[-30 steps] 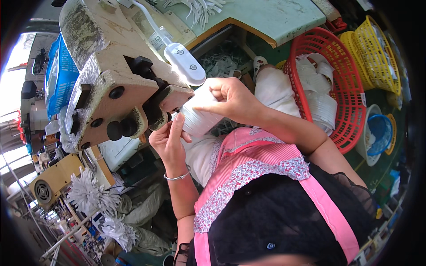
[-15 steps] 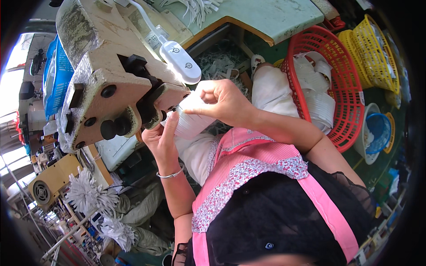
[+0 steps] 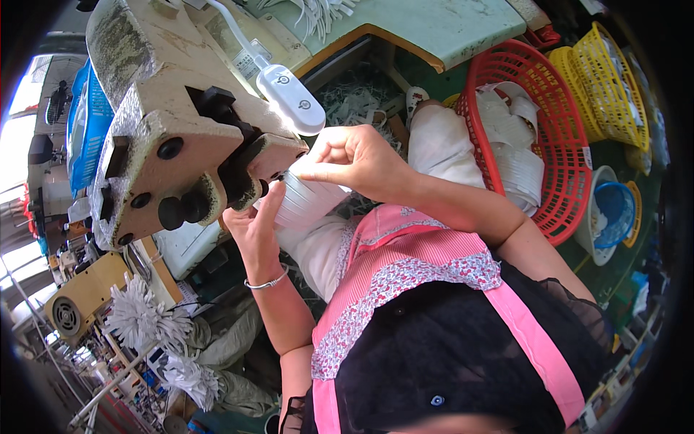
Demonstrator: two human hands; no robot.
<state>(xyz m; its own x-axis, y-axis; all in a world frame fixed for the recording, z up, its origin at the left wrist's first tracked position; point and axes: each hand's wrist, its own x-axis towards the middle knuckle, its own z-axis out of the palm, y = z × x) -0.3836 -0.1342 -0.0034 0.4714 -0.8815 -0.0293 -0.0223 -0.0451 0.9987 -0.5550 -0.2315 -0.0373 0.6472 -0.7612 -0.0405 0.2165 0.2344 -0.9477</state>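
Note:
A white ribbed band (image 3: 307,204), curved and flexible-looking, hangs beneath the head of a big beige sewing machine (image 3: 188,137). My right hand (image 3: 354,160) is closed in a pinch at the band's upper edge, close to the machine's working end. On the band's left side is my left hand (image 3: 251,226), thumb up against it and the other fingers partly hidden behind the machine head and the band. A metal bangle circles my left wrist. Just above my right hand a white lamp (image 3: 290,99) shines on the spot.
Similar white ribbed pieces lie in a red basket (image 3: 571,166) at the right, with yellow baskets (image 3: 607,87) beyond. A pale green table (image 3: 448,32) stands at the back. Bundles of white strips (image 3: 144,315) hang at the lower left; a blue basket (image 3: 90,130) is behind the machine.
My left hand has shifted a little left, away from my right hand, and more of the band's ribs show between them. My right hand stays nearly in place, still pinching.

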